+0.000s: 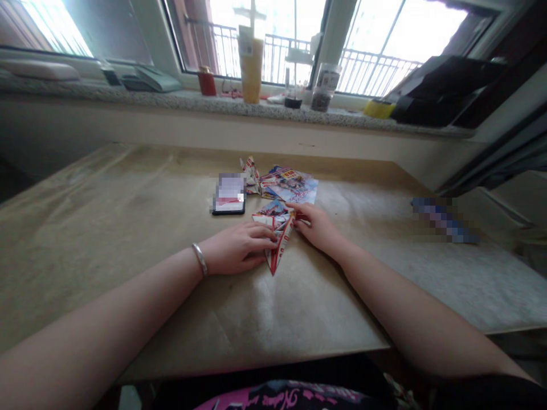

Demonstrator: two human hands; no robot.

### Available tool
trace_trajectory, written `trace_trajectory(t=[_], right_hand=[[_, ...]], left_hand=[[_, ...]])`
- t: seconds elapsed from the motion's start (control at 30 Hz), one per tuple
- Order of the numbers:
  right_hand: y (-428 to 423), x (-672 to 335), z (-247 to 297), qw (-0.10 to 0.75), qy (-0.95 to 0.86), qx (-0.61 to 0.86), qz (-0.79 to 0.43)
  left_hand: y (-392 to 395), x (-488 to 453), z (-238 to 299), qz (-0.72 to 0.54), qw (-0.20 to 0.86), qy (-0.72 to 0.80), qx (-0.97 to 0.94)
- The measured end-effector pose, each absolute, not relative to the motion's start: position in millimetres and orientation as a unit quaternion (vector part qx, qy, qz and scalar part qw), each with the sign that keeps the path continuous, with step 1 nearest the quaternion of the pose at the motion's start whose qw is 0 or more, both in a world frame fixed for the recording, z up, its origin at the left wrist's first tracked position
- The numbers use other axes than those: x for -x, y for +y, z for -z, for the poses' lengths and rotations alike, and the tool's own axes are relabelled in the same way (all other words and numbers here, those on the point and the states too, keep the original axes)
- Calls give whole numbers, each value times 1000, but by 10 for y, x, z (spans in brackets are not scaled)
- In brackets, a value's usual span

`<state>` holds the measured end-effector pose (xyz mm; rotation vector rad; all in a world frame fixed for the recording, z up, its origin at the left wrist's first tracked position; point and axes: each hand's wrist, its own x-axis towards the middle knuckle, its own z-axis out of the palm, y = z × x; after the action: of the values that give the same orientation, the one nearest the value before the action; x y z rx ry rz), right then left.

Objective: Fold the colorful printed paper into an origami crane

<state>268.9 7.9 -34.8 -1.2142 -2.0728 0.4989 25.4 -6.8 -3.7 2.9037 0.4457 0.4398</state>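
A folded sheet of printed paper [281,250], white and red with coloured pictures, lies on the table with a sharp point towards me. My left hand [239,249], with a silver bangle at the wrist, holds its left side, the fingers bent over the paper. At the upper right edge my right hand [315,226] grips the same paper between thumb and fingers. Just beyond lie a flat colourful printed sheet [301,185] and a folded paper figure [251,173] of similar print. A phone [229,195] with a blurred-out screen rests to the left of them.
The table [171,193] has a beige cover. At its right side lies a blurred blue item [444,221]. Along the windowsill [162,98] stand a red container [207,81], a tall yellow container [251,68], a jar [323,88] and a black bag [440,91].
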Motion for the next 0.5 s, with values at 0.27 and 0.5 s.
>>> trace_trajectory(t=[0.27,0.5], right_hand=[[-50,-2745,153,335,-783,458,-255],[-136,-2796,0,228,-860,424,-170]], left_hand=[[-40,-237,71,-140,108,151,-973],[-59,-253,40,-123,95,165,-974]])
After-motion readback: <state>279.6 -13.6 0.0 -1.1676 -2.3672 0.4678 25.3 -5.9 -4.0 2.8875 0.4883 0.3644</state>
